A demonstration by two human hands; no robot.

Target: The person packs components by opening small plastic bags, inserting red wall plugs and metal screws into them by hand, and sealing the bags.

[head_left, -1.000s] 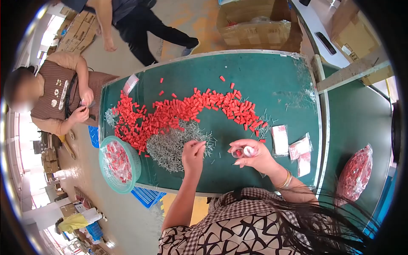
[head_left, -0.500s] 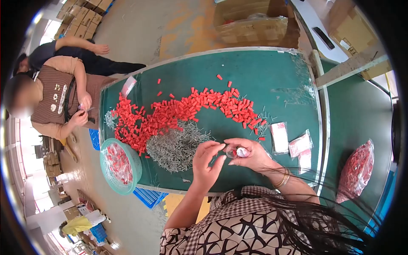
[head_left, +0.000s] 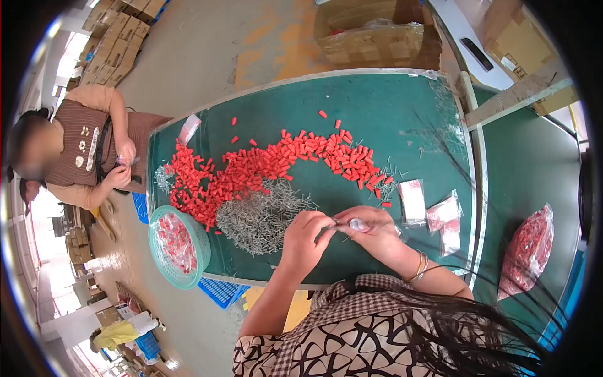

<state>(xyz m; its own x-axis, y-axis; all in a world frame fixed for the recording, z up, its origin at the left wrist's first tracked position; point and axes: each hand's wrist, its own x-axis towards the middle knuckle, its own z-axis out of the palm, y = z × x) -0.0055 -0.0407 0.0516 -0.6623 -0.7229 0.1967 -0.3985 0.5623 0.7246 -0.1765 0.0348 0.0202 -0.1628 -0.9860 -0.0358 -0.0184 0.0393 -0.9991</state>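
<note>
My left hand (head_left: 304, 244) is closed, its thumb and fingertips pinching the edge of a small clear plastic bag (head_left: 343, 227). Against it, my right hand (head_left: 375, 234) is closed round the same bag; a whitish part of it shows between the fingers, and its contents are mostly hidden. Just beyond my left hand lies a heap of grey screws (head_left: 257, 217). Behind the screws, a long band of red plugs (head_left: 251, 168) curves over the green table (head_left: 377, 94). Flat bags with red and white print (head_left: 412, 202) rest right of my right hand.
A green basket (head_left: 202, 242) of bagged red pieces is at the table's left edge. A large bag of red pieces (head_left: 527, 251) lies on the right surface. A co-worker (head_left: 85, 147) stands at the left. Behind the table is a cardboard box (head_left: 377, 47).
My left hand has moved right from beside the screws and closed on the bag's edge. My right hand has closed further round the bag. A person walking behind the table has left the view.
</note>
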